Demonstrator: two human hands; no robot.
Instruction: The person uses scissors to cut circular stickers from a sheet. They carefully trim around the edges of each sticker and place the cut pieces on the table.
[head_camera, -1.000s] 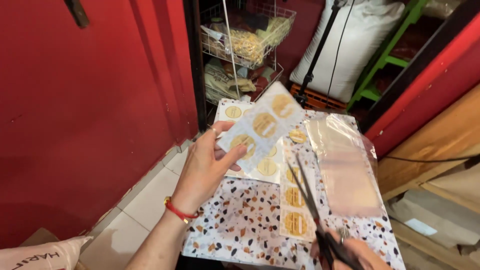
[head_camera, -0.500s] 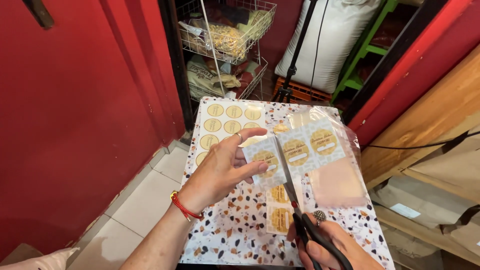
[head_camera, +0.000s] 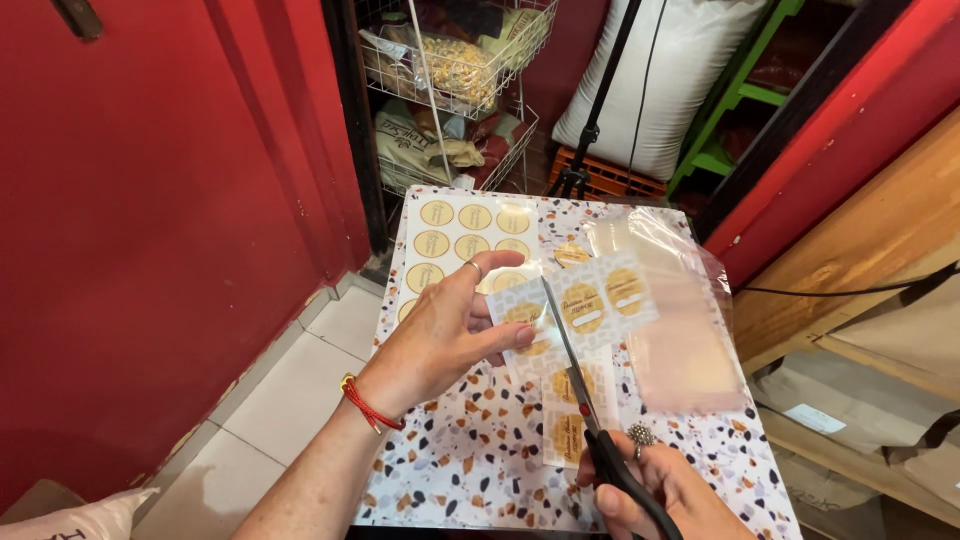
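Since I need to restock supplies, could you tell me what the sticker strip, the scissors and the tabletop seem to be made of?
The sticker strip, pinched by the left hand, looks like glossy white paper with gold round labels; it bends freely. The scissors, in the right hand, show slim grey metal blades and black, probably plastic, handles. The tabletop has a speckled terrazzo pattern; whether stone or printed laminate is unclear.

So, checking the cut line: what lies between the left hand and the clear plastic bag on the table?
Head view: the scissors' blades cutting the sticker strip.
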